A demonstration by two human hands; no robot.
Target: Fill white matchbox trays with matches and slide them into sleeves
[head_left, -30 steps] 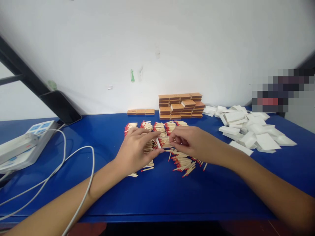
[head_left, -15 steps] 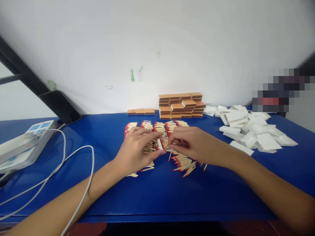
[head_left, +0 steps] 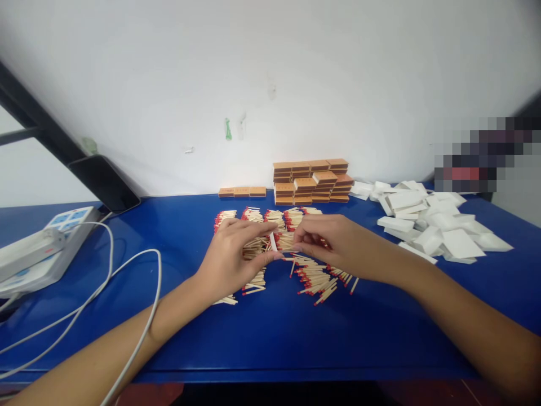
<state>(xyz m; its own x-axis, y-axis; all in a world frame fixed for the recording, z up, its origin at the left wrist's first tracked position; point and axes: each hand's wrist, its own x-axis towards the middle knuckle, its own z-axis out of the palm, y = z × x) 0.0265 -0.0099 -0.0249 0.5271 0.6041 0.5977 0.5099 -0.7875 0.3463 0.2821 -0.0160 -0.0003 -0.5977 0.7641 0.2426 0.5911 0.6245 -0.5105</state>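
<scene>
White wall behind, blue counter (head_left: 270, 332) in front: both hands meet over a spread of red-tipped matches (head_left: 315, 277) at the middle of the surface. The left hand (head_left: 234, 256) curls its fingers and thumb around the near end of a small white tray (head_left: 274, 241) packed with matches, its palm resting on the loose sticks. The right hand (head_left: 333, 241) pinches the bundle of matches (head_left: 285, 241) lying in that tray, fingers closed on it from the other side. More matches sit in neat bunches (head_left: 270, 217) just beyond the hands. Against the wall stands a stack of brown matchboxes (head_left: 310, 181), with a short row of three (head_left: 242, 192) to its left. A heap of empty white trays (head_left: 426, 220) fills the counter's right side. At far left lie a power strip (head_left: 40, 248) and white cables (head_left: 127, 293), with a dark phone (head_left: 103, 183) leaning on the wall.
</scene>
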